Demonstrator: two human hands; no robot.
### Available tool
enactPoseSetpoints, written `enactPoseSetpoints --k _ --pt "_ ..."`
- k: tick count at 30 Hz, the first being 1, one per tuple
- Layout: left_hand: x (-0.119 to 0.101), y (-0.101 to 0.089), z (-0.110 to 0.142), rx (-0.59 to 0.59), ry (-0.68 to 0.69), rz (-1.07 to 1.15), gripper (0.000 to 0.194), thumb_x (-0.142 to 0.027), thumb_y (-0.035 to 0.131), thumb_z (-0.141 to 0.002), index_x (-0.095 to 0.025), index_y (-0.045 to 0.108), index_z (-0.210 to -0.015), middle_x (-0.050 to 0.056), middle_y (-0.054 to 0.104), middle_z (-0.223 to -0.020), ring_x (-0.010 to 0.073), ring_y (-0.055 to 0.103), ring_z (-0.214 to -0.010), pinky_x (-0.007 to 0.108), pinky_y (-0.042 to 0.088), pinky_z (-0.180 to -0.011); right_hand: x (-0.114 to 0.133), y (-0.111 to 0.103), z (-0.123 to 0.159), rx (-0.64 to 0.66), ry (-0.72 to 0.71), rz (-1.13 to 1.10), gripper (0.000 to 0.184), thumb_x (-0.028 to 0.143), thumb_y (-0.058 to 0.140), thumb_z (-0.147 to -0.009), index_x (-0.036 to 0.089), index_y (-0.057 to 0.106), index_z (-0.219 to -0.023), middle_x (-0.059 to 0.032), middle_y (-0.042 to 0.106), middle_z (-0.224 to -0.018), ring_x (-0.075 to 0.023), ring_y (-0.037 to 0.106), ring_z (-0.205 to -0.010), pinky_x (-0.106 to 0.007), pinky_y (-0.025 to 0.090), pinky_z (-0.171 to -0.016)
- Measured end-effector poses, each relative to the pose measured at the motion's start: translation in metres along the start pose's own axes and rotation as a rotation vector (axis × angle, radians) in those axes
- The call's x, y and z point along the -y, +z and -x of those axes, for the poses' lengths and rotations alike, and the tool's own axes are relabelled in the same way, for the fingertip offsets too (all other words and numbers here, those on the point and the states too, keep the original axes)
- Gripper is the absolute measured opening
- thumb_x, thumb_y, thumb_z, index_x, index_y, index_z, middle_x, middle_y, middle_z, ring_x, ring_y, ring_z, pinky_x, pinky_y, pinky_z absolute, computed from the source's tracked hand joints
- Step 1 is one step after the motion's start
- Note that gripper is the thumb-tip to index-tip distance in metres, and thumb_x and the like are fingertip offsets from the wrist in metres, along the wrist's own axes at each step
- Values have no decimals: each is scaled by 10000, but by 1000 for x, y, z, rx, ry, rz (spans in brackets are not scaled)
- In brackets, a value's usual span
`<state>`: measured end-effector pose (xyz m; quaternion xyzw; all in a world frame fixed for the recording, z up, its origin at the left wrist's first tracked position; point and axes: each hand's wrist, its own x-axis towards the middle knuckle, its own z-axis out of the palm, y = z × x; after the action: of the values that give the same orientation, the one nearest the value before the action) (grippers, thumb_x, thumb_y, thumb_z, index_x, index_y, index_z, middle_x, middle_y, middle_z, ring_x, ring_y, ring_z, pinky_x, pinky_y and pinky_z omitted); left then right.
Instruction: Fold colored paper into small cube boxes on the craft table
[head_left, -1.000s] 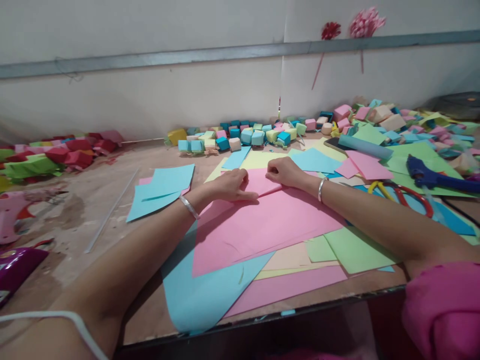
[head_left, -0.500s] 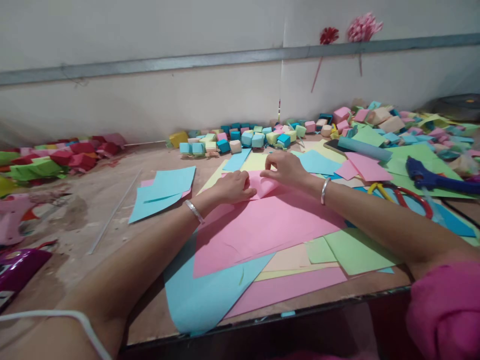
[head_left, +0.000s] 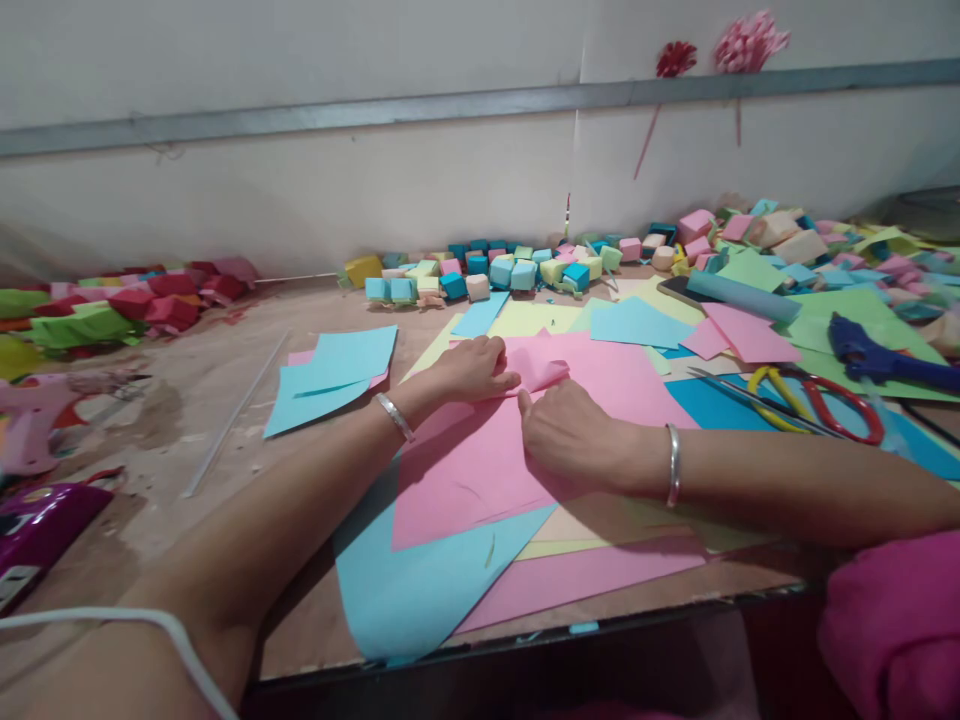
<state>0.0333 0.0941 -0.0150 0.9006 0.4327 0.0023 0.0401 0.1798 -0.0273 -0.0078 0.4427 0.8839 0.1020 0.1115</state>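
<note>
A small folded piece of pink paper (head_left: 541,366) lies over a large pink sheet (head_left: 465,490), its upper flaps standing up. My left hand (head_left: 472,370) is closed at its left side, thumb and fingers pinching the paper. From the right, my right hand (head_left: 566,432) reaches in with curled fingers, its fingertips pressed on the near edge of the fold. The palm side of both hands is hidden. Beneath the pink sheet, a light blue sheet (head_left: 420,590) sticks out towards the table's front edge.
Scissors (head_left: 787,400) and a blue glue gun (head_left: 862,350) lie right. At left are a pink glue gun (head_left: 34,410), a purple device (head_left: 49,535) and light blue papers (head_left: 330,375). Small paper boxes (head_left: 487,270) line the wall, with more piled right (head_left: 780,235) and left (head_left: 142,300).
My right hand has come down and nearer to me, from above the folded pink paper to its near edge. My left hand stays by the fold. The view has shifted slightly.
</note>
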Motion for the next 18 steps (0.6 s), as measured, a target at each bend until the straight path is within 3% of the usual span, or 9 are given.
enactPoseSetpoints --k 4,6,9,13,18 --pt "1 1 0 0 14 5 298 -470 494 -814 -194 541 -916 98 640 -945 263 607 -840 336 411 -687 0 2 -3 -137 12 -12 403 44 377 -822 17 609 -1151 -167 627 -741 -197 493 -604 -371 260 -620" --pt "1 1 0 -5 20 1 301 -473 495 -818 -193 539 -918 102 638 -946 265 607 -841 337 409 -684 -2 0 -5 -128 34 -2 429 59 373 -835 -5 581 -1205 -175 627 -737 -208 503 -611 -378 267 -622" --pt "1 2 0 -16 24 -10 290 -456 482 -831 -190 538 -929 104 634 -928 267 607 -833 341 405 -685 -3 -5 -7 -20 38 -31 344 122 443 -845 35 654 -1103 -140 617 -690 -197 503 -613 -376 287 -636" --pt "2 2 0 -14 35 -19 299 -473 482 -833 -193 541 -918 100 633 -904 266 605 -810 339 397 -668 -10 -12 -6 136 38 -48 235 179 503 -872 102 722 -906 -163 671 -805 -209 566 -716 -335 327 -626" --pt "2 0 1 -15 43 -21 310 -485 476 -838 -192 549 -909 102 635 -915 266 605 -837 339 396 -687 -29 -16 -2 272 140 0 257 201 493 -907 118 736 -914 -176 709 -899 -267 640 -862 -314 376 -597"
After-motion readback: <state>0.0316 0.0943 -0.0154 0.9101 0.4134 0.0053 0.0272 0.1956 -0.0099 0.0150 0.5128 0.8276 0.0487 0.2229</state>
